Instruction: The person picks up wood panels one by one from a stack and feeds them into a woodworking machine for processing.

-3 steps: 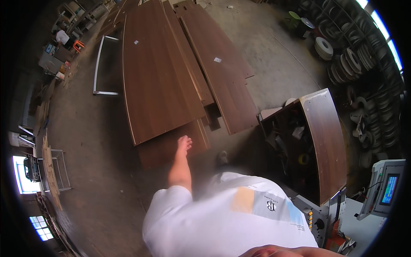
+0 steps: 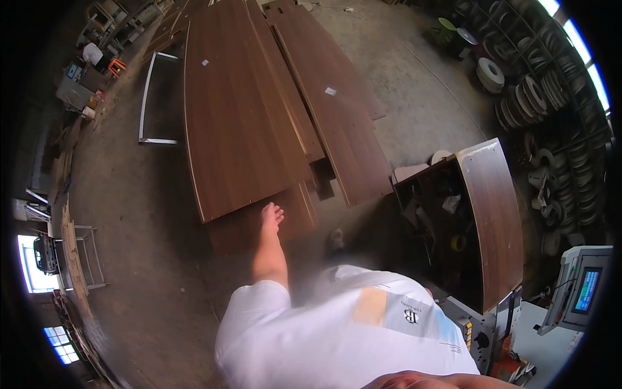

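The grey concrete floor (image 2: pixel 142 207) carries stacked long brown panels (image 2: pixel 240 110).

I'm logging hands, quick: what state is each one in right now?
Left hand: open, holding nothing visible, near the brown boards.
Right hand: out of view, so its state can't be told.

Lower brown panel (image 2: pixel 296 212) partly hidden

Dim light, glaring windows (image 2: pixel 61 345), bent fisheye edges
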Tool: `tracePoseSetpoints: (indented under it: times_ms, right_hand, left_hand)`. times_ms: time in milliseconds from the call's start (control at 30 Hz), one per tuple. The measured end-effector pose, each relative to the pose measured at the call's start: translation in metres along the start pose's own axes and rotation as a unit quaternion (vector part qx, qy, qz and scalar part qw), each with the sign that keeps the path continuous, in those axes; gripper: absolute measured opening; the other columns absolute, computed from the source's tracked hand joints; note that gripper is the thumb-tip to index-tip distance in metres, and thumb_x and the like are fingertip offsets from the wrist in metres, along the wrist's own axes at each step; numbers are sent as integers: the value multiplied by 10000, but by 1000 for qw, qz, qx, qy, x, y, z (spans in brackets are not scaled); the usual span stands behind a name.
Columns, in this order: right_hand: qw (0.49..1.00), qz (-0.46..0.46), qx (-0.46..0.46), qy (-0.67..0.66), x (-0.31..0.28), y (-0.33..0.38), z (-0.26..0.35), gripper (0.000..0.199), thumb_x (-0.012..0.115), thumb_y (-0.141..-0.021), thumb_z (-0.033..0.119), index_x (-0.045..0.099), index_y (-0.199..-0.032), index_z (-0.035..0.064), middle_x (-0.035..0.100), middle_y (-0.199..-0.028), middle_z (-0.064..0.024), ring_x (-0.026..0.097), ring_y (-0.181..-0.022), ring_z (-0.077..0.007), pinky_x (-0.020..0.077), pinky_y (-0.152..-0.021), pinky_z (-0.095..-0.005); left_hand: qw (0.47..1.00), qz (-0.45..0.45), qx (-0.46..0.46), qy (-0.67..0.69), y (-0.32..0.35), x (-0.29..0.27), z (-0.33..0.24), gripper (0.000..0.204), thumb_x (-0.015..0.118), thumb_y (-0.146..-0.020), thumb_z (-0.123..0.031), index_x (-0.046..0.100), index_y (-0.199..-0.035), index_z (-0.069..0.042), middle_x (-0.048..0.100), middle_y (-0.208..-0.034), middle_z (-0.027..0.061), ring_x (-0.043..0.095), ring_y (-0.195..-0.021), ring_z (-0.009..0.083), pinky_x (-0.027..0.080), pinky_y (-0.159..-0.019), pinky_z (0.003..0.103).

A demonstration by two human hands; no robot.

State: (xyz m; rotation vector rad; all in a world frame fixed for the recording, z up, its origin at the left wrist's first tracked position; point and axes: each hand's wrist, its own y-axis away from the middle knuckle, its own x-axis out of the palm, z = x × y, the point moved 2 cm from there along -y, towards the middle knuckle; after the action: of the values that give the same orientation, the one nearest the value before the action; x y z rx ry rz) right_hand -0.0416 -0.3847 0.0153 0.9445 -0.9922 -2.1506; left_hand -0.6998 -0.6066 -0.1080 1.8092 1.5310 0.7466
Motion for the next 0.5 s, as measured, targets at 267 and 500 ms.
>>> tracePoseSetpoints:
  times_ms: [267, 500]
  right_hand:
    - [1000, -4, 15, 9, -1, -12, 28, 352, 653, -904, 300, 689, -1065, -10, 719, -950, -72, 647, -883, -150, 501, -794, -297]
    - [1000, 16, 2, 14, 2, 7, 99, 280, 635, -923, 245, 690, -1018, -12, 701, -856, -54, 632, -780, -120, 501, -707, -264]
  left_hand:
    - [965, -75, -45, 245, -46, -11, -41, 561, 532, -978, -446, 429, -1363, -52, 489, -1404, 175, 582, -1158, 320, 509, -880, 428]
    - [948, -64, -15, 310, -69, -5, -24, 396, 608, -948, -443, 561, -1128, -93, 628, -978, 59, 619, -879, 212, 508, -762, 359]
